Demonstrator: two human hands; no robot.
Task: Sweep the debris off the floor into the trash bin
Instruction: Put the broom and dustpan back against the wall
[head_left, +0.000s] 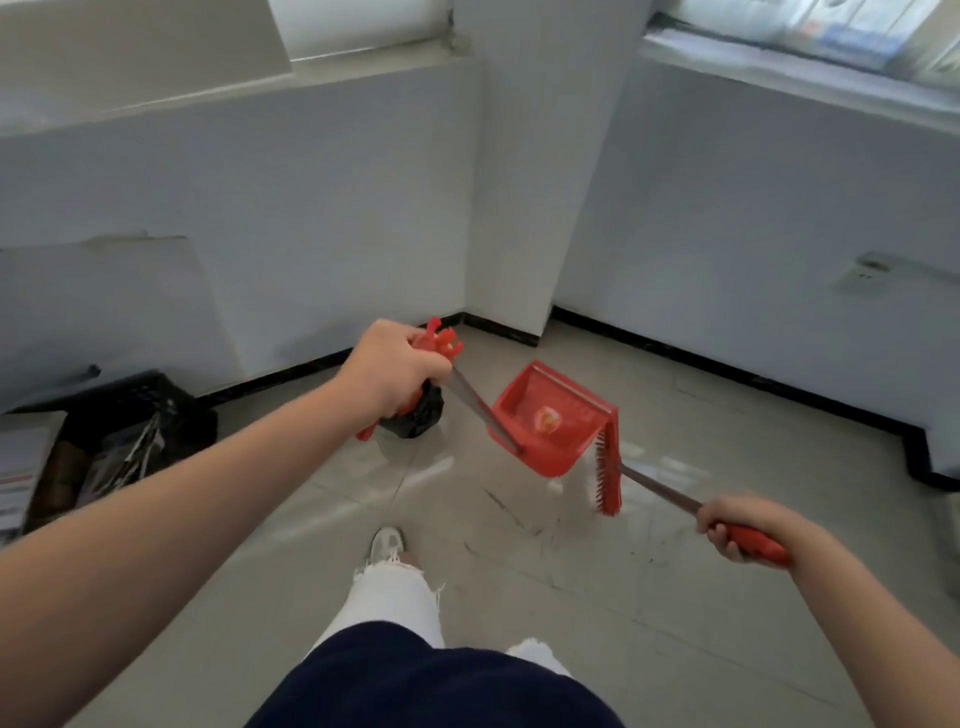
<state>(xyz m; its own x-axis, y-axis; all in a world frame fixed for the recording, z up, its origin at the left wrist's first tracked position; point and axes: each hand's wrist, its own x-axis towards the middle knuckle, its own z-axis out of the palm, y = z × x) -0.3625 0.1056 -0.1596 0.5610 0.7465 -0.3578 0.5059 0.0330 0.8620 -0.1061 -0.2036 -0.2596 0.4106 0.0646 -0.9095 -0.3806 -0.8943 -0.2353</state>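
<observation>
Hands, two. Left hand (395, 370): fingers wrapped tight round the red grip at the top of the dustpan's metal shaft. Right hand (740, 524): fingers curled fast round the red grip of the broom's shaft.

Dustpan (550, 418), one, red plastic, long-handled. It hangs to the right of and beyond the left hand, its open side tilted up toward the camera; whether it touches the floor cannot be told.

Debris (546, 419), one piece seen: a small round, orange-and-pale item lying inside the dustpan, near the middle of its tray. What it is cannot be told.

Broom (608, 480), one, red head with red bristles, metal shaft. The head stands on edge to the left of and beyond the right hand, touching the dustpan's right corner.

Bin (413, 415), one, small, lined with a black bag. It sits on the floor directly beneath and behind the left hand, mostly hidden by it, left of the dustpan.

Floor (519, 571), pale glossy tiles with dark scuff marks near the broom.

Crate (130, 410), one, black, well to the left of the left hand, against the wall; contents blurred.

Shoe (387, 543), one in view, pale, below white frayed trouser legs.
</observation>
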